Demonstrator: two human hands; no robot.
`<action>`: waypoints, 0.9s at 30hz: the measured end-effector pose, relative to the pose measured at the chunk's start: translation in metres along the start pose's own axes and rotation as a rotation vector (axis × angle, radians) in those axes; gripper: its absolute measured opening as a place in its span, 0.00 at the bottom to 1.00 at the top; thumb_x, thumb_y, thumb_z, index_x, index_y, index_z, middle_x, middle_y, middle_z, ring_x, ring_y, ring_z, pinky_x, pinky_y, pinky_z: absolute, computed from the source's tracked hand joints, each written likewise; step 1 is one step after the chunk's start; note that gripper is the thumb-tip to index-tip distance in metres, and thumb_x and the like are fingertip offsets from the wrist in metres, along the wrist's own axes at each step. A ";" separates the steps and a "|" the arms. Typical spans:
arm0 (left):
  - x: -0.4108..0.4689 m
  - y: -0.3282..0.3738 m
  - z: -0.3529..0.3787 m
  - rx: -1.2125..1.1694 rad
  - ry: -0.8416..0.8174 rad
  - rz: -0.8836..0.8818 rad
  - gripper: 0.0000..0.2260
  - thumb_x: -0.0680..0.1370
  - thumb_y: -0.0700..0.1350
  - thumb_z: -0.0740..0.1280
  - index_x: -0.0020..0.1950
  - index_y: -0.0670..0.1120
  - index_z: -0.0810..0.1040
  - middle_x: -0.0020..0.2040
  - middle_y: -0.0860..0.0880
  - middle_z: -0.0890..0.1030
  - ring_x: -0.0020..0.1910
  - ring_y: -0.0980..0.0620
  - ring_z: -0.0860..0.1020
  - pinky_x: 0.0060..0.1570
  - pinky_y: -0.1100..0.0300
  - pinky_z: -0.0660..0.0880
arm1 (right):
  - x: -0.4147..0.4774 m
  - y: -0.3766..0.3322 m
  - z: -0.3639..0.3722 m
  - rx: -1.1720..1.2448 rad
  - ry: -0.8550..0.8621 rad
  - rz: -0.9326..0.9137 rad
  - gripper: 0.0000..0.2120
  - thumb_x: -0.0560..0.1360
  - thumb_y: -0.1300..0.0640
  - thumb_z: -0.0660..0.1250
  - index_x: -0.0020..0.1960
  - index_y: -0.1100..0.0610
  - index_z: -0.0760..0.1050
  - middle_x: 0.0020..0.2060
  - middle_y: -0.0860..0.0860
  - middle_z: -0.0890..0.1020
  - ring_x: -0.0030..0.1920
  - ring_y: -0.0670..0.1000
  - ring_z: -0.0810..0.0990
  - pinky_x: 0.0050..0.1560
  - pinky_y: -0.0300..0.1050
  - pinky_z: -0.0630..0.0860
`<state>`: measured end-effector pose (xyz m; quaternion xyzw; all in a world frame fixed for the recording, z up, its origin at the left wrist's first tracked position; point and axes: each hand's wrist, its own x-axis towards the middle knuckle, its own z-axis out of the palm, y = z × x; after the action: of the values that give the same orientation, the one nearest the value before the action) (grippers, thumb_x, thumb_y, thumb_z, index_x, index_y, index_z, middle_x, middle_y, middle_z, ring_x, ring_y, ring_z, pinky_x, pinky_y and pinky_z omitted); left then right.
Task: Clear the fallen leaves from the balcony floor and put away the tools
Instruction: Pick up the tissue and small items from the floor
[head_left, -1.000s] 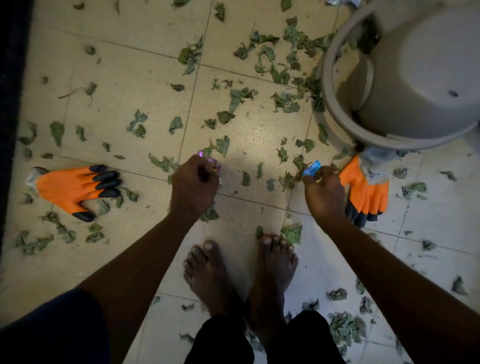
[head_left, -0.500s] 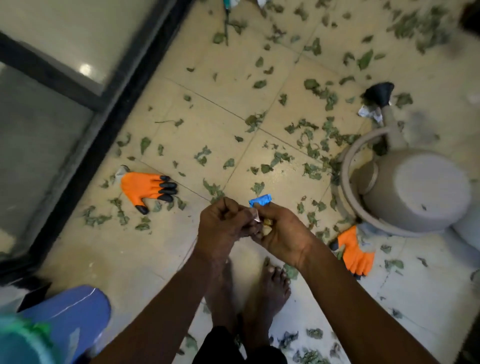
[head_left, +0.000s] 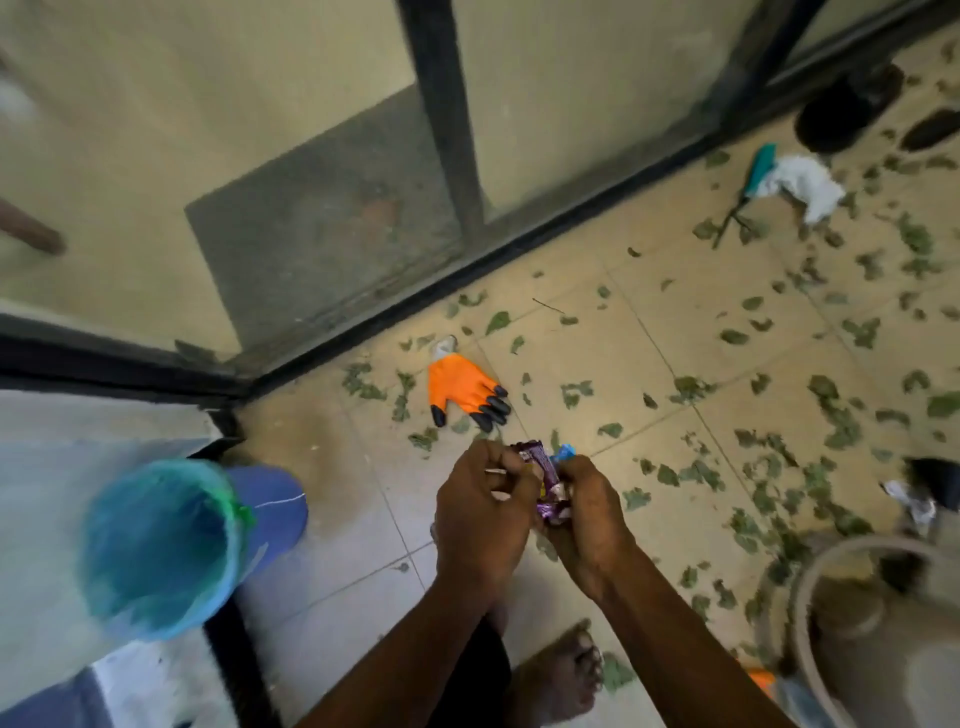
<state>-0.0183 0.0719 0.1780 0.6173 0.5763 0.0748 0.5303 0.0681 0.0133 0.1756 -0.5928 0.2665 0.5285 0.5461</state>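
Observation:
My left hand (head_left: 480, 514) and my right hand (head_left: 584, 519) are pressed together at centre, both gripping a small bundle of crumpled purple and blue wrappers (head_left: 545, 475). Dry green leaves (head_left: 753, 499) lie scattered over the beige floor tiles, thickest to the right. An orange glove with black fingertips (head_left: 460, 387) lies flat on the floor just beyond my hands. A green-handled hand tool (head_left: 748, 182) lies at the upper right next to a crumpled white cloth (head_left: 802, 184).
A bin lined with a blue-green bag (head_left: 161, 545) stands at the lower left. A grey watering can (head_left: 878, 623) sits at the lower right, a scrap of orange beside it. Dark-framed glass doors (head_left: 452, 130) run along the far side. Dark shoes (head_left: 852, 104) rest top right.
The view has swung left, bringing the bin into view and pushing the watering can to the right edge. My hands, apart near the floor a second ago, have come together and hold the wrappers higher.

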 end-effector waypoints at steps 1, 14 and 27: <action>0.008 -0.002 -0.005 0.007 -0.017 -0.013 0.07 0.76 0.45 0.76 0.47 0.53 0.79 0.46 0.55 0.84 0.44 0.60 0.83 0.42 0.60 0.78 | 0.003 -0.001 0.007 -0.016 0.022 0.007 0.18 0.80 0.53 0.59 0.53 0.65 0.82 0.43 0.61 0.79 0.41 0.59 0.76 0.44 0.49 0.74; 0.087 -0.027 -0.081 -0.382 -0.156 -0.212 0.19 0.71 0.37 0.73 0.58 0.53 0.85 0.44 0.47 0.86 0.45 0.42 0.86 0.50 0.41 0.84 | 0.038 -0.003 0.125 -0.731 0.061 0.005 0.15 0.82 0.53 0.59 0.46 0.61 0.79 0.29 0.54 0.74 0.30 0.52 0.72 0.29 0.43 0.70; 0.089 -0.085 -0.194 -0.298 0.297 -0.159 0.16 0.76 0.33 0.73 0.57 0.52 0.86 0.49 0.53 0.86 0.41 0.53 0.85 0.44 0.55 0.83 | 0.023 0.062 0.255 -0.917 -0.238 -0.045 0.15 0.82 0.61 0.64 0.37 0.54 0.78 0.33 0.60 0.76 0.35 0.55 0.74 0.32 0.41 0.66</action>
<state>-0.1797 0.2340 0.1517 0.4668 0.6776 0.2072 0.5292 -0.0658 0.2401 0.1709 -0.7139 -0.0716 0.6439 0.2659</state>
